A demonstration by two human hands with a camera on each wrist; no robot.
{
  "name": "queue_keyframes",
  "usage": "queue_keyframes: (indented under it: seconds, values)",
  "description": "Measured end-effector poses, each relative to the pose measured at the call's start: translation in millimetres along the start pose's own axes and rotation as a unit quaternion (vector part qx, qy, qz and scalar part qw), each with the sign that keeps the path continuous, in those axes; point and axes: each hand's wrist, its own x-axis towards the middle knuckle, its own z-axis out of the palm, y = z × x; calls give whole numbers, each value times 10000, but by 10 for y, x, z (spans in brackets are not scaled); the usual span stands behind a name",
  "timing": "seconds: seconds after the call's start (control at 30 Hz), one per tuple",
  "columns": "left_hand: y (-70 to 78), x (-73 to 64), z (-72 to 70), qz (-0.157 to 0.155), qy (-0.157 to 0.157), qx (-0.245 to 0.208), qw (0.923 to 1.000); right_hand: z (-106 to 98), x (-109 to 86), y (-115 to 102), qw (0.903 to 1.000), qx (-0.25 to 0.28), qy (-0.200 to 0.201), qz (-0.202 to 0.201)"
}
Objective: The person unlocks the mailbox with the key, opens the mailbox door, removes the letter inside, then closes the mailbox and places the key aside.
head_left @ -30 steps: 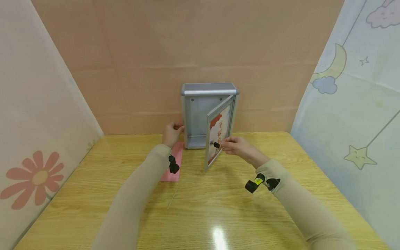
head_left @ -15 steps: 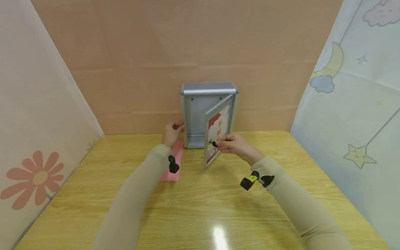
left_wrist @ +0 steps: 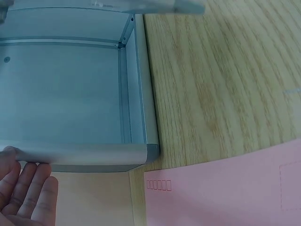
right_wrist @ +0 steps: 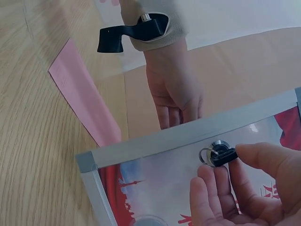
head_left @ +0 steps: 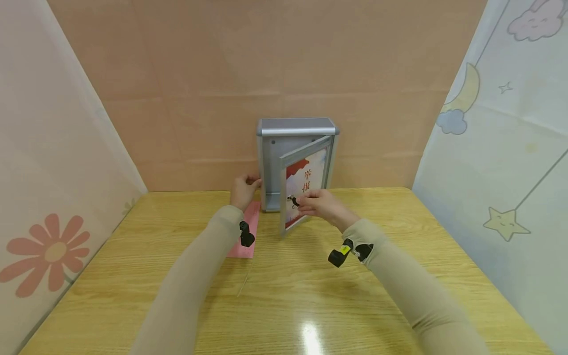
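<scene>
A silver metal box (head_left: 296,129) stands upright at the back of the table, its door (head_left: 309,170) partly swung out on the right-hand side. Red print decorates the door's panel. My right hand (head_left: 326,206) pinches a black-headed key (right_wrist: 226,157) between thumb and forefinger. That key sits in the round lock (right_wrist: 219,143) on the door's front, with a small metal ring hanging from it. On the box's left side, my left hand (head_left: 242,192) holds the edge, thumb at the front rim and fingers along the outer side.
A pink envelope (left_wrist: 207,197) lies on the wooden table (head_left: 275,296) beside the box, partly under my left forearm in the head view. Behind the box rises a peach-coloured backdrop (head_left: 199,74). Printed sheets hang to the left and right.
My right hand has moved leftward with the key, and the door has swung further toward the box's opening. My left hand has stayed at the box's side.
</scene>
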Motion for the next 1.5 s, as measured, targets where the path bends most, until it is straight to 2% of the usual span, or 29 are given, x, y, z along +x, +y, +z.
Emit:
queue_keyframes:
  seconds: [0.17, 0.5, 0.7, 0.93, 1.5]
  values:
    - [-4, 11, 20, -58, 18, 16, 10000, 115, 145, -11, 9996, 253, 152, 54]
    - [7, 18, 57, -78, 0, 11, 10000, 329, 434, -80, 9908, 934, 928, 303]
    - [-15, 44, 54, -96, 13, 21, 10000, 391, 546, -142, 9866, 1239, 981, 406]
    - [-37, 45, 65, -94, 72, 116, 9999, 436, 647, -120, 9810, 1537, 1125, 375]
    - [-48, 62, 64, -109, 104, 152, 9998, 471, 756, -131, 9775, 1544, 1409, 269]
